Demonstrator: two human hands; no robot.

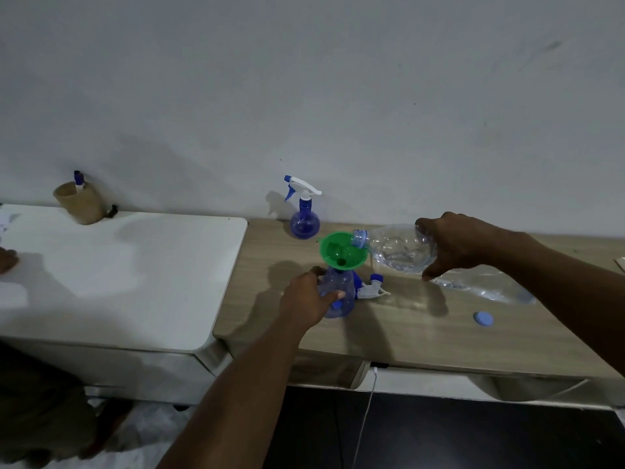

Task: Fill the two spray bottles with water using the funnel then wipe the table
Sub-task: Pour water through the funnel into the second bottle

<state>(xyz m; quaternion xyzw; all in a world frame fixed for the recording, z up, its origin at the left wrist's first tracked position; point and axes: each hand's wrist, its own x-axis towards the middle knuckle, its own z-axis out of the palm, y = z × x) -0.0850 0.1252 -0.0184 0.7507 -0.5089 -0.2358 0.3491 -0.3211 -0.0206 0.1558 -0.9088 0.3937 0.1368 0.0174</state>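
Now: left hand point(306, 296) grips the uncapped spray bottle point(340, 282) on the desk point(406, 336), green funnel point(341, 250) in its neck; right hand point(453, 243) holds a water bottle point(395, 247) tipped over it.

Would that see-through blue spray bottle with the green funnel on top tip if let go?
Probably top-heavy: the wide green plastic funnel sits atop the translucent blue spray bottle. Its thin plastic looks light, likely easy to knock; the left hand steadies it.
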